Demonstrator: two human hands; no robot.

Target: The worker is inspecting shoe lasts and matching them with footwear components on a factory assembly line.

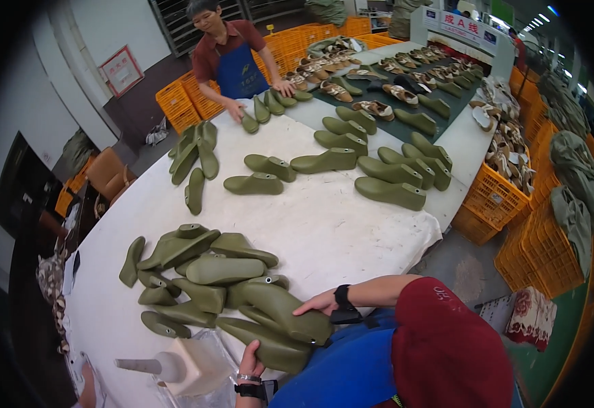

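My right hand (pixel 317 303), with a black band at the wrist, is closed round the heel part of an olive-green shoe last (pixel 278 307). Just nearer to me, my left hand (pixel 251 362) grips the side of a second green shoe last (pixel 264 341), its fingers partly hidden beneath it. The two lasts lie side by side, close against my blue apron (pixel 341 370). Beyond them a loose heap of shoe lasts (pixel 219 270) covers the near left of the white table (pixel 310 234). Some have a metal-rimmed hole on top.
A pale block with a grey handle (pixel 174 367) stands in clear plastic, near left. Further lasts (pixel 389 192) stand mid-table. A co-worker (pixel 236 61) handles lasts at the far side. Shoes (pixel 373 109) line a dark belt. Orange crates (pixel 491 197) stand right; another person's arm (pixel 89 387) shows lower left.
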